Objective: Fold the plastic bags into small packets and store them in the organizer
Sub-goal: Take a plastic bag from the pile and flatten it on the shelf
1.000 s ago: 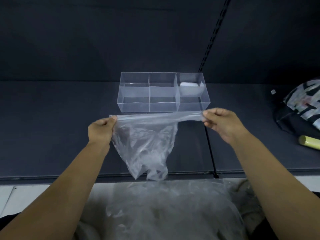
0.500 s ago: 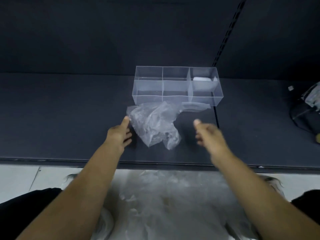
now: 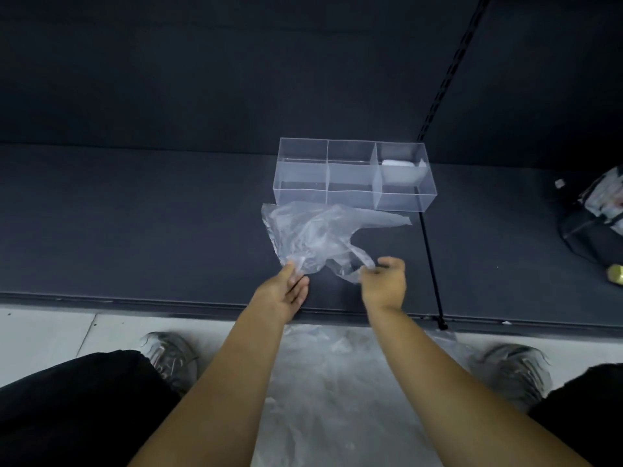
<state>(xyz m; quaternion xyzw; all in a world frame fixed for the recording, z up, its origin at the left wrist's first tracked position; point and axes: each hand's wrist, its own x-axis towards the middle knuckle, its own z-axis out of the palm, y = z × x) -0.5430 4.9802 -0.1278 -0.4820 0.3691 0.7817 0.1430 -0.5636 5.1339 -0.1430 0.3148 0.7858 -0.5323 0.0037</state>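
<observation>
A crumpled clear plastic bag [image 3: 313,234] lies on the dark shelf just in front of the clear organizer [image 3: 354,193]. My left hand [image 3: 285,291] pinches the bag's near left edge between thumb and fingers. My right hand [image 3: 384,281] grips one of the bag's handle loops at its near right end. The organizer has several compartments; a white folded packet [image 3: 397,165] sits in its back right one, the others look empty.
More clear plastic bags [image 3: 337,382] lie on the floor between my shoes. A black patterned bag [image 3: 596,220] and a yellow-green object [image 3: 615,274] sit at the shelf's right. A black upright divider rail [image 3: 429,251] crosses the shelf right of my hands.
The bag was held stretched in the air, then dropped onto the shelf with both hands off it. Both hands have now taken hold of its near end.
</observation>
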